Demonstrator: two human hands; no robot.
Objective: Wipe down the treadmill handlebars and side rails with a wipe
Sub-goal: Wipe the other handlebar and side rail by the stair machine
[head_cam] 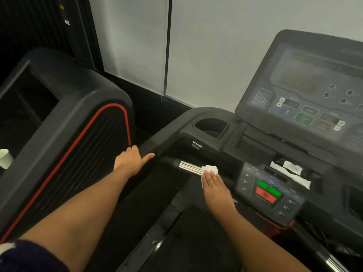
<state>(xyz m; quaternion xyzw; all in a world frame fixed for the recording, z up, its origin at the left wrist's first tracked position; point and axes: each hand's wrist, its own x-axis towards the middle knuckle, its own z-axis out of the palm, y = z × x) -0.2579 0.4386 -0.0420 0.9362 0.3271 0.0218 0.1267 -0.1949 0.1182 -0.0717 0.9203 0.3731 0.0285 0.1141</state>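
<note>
Treadmill cleaning, mid-stroke: my right hand (213, 184), at centre frame, presses a small white folded wipe (210, 170) flat against the front crossbar, fingers laid straight and close together over the cloth, not curled around it. The wipe sits at the inner end of the shiny chrome pulse-grip section of the handlebar (189, 167), just left of the small control panel with green and red buttons (269, 191). My left hand (130, 159), left of centre, rests spread on the black padded side handrail (157, 143), thumb pointing right along the rail and fingers draped over its far edge; it holds nothing and looks to be steadying me.

Judging by where the wipe lies, the step in hand is the front handlebar, with the side rails probably left to do. The next move calls for dragging the wipe leftward along the chrome toward the black grip, ideally wrapping the fingers round the bar so the underside gets cleaned too, and keeping clear of the panel buttons.

At right, torn white wipe packaging (290, 172) lies on the console tray below the large dark touchscreen (306, 91). A white paper cup (5, 159) shows at the left edge of the frame.
</note>
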